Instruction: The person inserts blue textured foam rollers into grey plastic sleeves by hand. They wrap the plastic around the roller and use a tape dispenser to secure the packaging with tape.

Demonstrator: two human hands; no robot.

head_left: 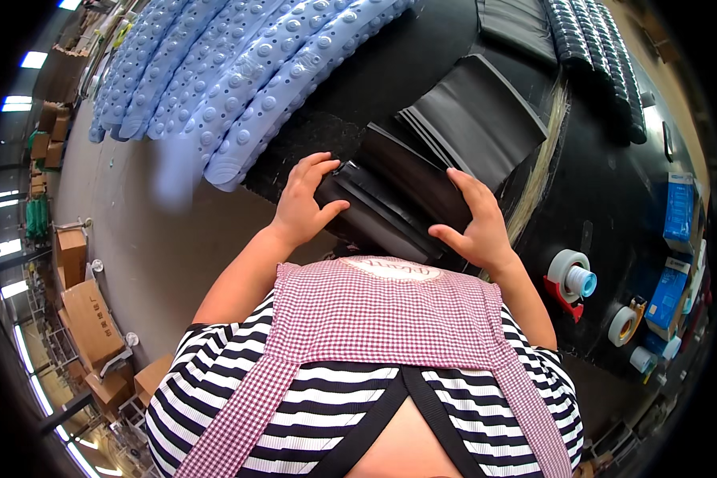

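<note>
Head view: black sheeting (386, 203) lies at the near edge of the black table (605, 199). The left hand (301, 203) and right hand (479, 227) bracket its ends, fingers and thumbs spread open (firm contact cannot be confirmed). Beyond lies a black sheet stack (490, 119); blue textured rolls (275, 76) sit farther left, a red tape dispenser (564, 298) right.

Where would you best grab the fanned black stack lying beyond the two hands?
Probably by the near-left edge of the black stack, coming from the near left: the layers spread stepwise there, offering thin rims to pinch, while its broad top lies flat.
</note>
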